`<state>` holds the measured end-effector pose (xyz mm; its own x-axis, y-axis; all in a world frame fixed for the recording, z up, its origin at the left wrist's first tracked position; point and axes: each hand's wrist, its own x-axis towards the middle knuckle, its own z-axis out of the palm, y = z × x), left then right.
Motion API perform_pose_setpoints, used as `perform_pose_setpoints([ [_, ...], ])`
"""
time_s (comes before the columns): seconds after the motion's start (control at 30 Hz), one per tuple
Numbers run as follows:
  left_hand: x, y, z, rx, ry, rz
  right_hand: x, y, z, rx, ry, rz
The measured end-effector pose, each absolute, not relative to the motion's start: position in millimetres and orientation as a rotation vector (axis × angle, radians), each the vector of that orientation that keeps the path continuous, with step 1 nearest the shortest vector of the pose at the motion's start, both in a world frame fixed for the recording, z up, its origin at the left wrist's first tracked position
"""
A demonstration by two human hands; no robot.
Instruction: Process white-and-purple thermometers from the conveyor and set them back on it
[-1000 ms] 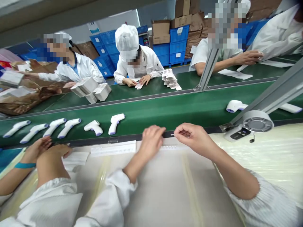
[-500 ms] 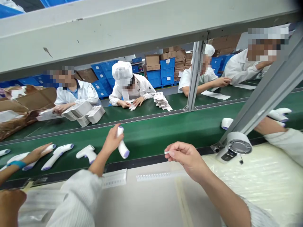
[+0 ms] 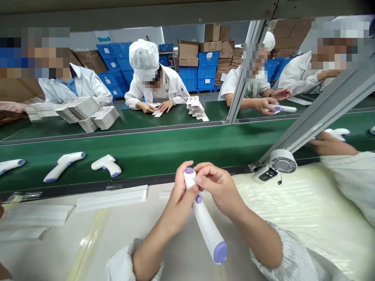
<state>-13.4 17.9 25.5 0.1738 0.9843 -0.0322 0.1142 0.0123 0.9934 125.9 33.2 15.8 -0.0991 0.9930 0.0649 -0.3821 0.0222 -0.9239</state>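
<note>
Two hands of mine meet on one white thermometer gun (image 3: 205, 220), its handle slanting back below my fingers to a purple end cap. My left hand (image 3: 175, 201) is wrapped around the head end, thumb against its near side. My right hand (image 3: 221, 191) has thumb and forefinger pinched together at the head; whether something small sits between them, I cannot tell. Beyond my fingertips runs the green belt (image 3: 164, 150), with three more guns (image 3: 107, 164) off to their left. Left of my left fingers lies a white strip (image 3: 113, 198); right of my right fingers stands a small fan (image 3: 283, 160).
</note>
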Motion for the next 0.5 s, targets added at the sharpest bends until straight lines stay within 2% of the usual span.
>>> perform_pose_setpoints([
  [0.5, -20.9, 16.0, 10.4, 1.371, 1.223, 0.991, 124.5, 34.7, 15.5, -0.862, -1.026, 1.385],
])
